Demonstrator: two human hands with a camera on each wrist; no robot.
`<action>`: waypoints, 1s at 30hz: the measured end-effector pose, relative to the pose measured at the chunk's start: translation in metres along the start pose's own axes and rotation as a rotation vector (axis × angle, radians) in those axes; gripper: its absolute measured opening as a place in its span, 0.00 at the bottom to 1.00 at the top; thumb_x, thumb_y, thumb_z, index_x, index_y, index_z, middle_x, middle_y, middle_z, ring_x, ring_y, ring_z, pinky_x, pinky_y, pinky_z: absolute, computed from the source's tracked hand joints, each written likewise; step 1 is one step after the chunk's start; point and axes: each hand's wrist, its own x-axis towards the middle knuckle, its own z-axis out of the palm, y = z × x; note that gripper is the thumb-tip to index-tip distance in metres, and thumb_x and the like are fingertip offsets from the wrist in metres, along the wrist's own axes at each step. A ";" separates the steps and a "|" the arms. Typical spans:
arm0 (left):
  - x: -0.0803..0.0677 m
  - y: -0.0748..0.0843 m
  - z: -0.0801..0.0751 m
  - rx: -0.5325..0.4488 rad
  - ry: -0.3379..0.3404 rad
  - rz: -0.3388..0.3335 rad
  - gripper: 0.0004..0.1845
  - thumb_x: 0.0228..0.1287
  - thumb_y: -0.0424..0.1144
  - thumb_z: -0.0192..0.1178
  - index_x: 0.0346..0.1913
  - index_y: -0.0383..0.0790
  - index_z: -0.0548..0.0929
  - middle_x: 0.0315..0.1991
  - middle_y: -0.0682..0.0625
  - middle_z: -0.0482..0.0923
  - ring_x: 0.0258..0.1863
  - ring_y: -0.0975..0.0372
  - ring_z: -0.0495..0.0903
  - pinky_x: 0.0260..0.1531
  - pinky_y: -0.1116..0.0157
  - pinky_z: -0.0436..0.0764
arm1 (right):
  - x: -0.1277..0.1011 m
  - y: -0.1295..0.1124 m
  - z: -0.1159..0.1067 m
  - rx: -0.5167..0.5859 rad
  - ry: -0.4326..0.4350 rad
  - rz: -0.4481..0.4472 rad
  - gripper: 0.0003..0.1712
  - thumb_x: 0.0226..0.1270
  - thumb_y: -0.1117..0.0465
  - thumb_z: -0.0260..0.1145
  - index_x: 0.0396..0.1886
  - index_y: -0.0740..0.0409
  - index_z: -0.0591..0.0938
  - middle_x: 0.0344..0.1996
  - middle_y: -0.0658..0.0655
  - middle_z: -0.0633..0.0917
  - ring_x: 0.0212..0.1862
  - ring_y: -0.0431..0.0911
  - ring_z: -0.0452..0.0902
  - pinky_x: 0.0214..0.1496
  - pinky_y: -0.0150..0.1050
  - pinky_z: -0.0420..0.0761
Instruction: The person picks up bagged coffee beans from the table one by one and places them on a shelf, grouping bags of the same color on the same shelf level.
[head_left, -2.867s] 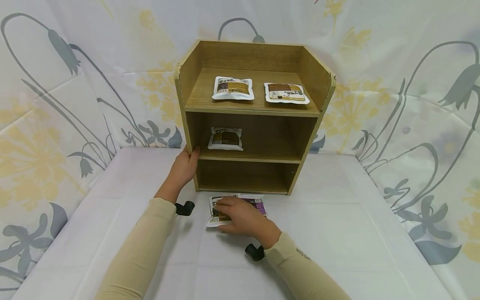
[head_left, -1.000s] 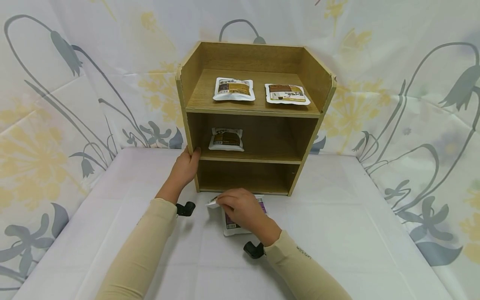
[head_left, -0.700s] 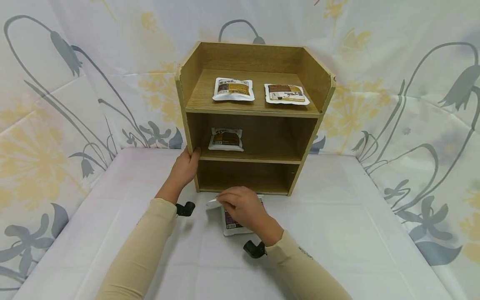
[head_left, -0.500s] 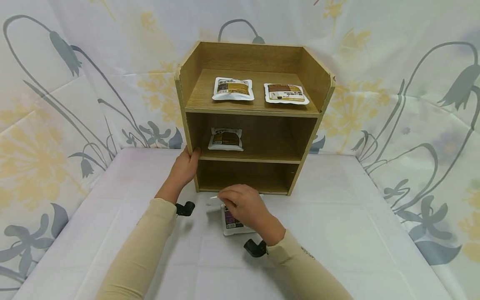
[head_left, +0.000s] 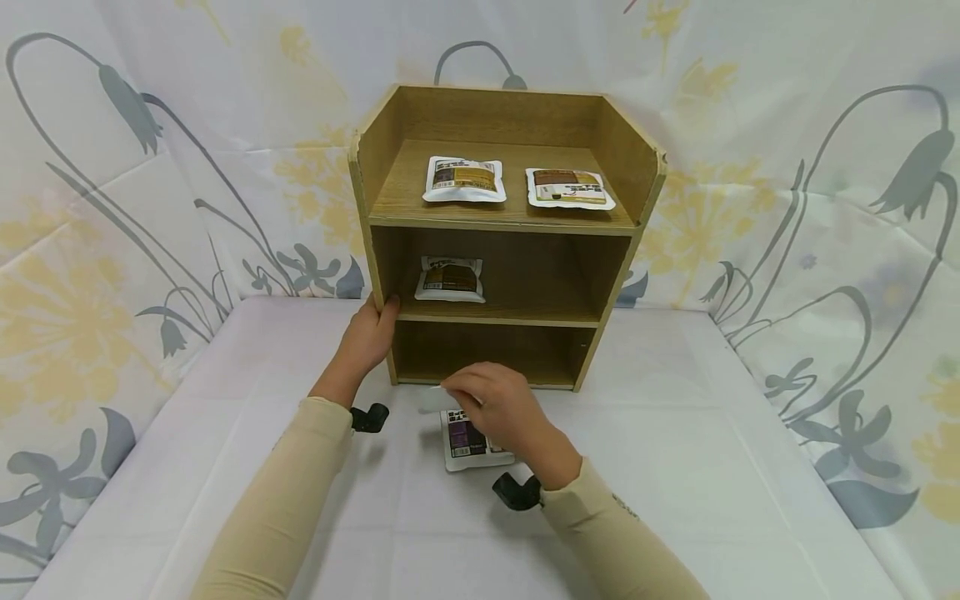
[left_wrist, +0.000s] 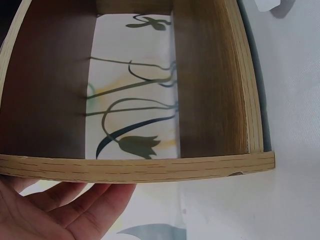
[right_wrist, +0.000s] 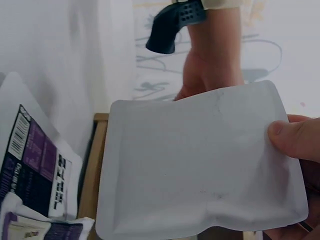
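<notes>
My left hand (head_left: 364, 340) grips the left side panel of a small wooden shelf (head_left: 510, 224). In the left wrist view its fingers (left_wrist: 102, 205) lie along the panel's outer face. My right hand (head_left: 504, 408) pinches a white pouch (right_wrist: 200, 160) by one edge, thumb on its plain back. From the head the pouch shows nearly edge-on, just in front of the bottom compartment and above the table. Below that hand lies a purple-labelled pouch (head_left: 467, 437), partly covered by the hand. The right wrist view shows another purple-and-white pouch (right_wrist: 42, 230) against it.
Two pouches, one left (head_left: 465, 179) and one right (head_left: 570, 189), lie on the shelf's top board. A brown-labelled pouch (head_left: 450, 279) sits at the left of the middle compartment. The shelf stands on a white-covered table (head_left: 675, 467) before a flower-patterned cloth (head_left: 225, 100).
My right hand has picked the brown-labelled pouch off the purple one, tilted it edge-on, and moved slightly up and right towards the shelf. My left hand has stayed on the side panel.
</notes>
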 end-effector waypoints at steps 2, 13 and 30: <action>0.000 0.000 0.000 0.000 0.000 0.000 0.34 0.75 0.58 0.30 0.74 0.38 0.56 0.68 0.33 0.66 0.65 0.42 0.70 0.63 0.44 0.69 | 0.001 0.000 -0.003 0.000 0.009 -0.003 0.06 0.59 0.66 0.71 0.36 0.55 0.89 0.34 0.49 0.89 0.39 0.41 0.85 0.44 0.33 0.83; 0.000 0.000 0.000 -0.002 -0.001 -0.006 0.35 0.75 0.58 0.30 0.74 0.39 0.56 0.68 0.34 0.65 0.65 0.42 0.70 0.63 0.44 0.69 | 0.003 0.003 -0.017 -0.023 0.033 0.001 0.05 0.59 0.66 0.71 0.36 0.56 0.88 0.31 0.50 0.89 0.35 0.41 0.84 0.41 0.33 0.83; 0.000 0.001 0.000 -0.004 -0.007 -0.004 0.35 0.76 0.58 0.30 0.75 0.39 0.54 0.69 0.34 0.64 0.66 0.42 0.68 0.64 0.43 0.68 | 0.009 0.006 -0.042 -0.066 0.091 -0.006 0.07 0.58 0.67 0.71 0.37 0.57 0.88 0.35 0.52 0.89 0.40 0.44 0.85 0.44 0.35 0.84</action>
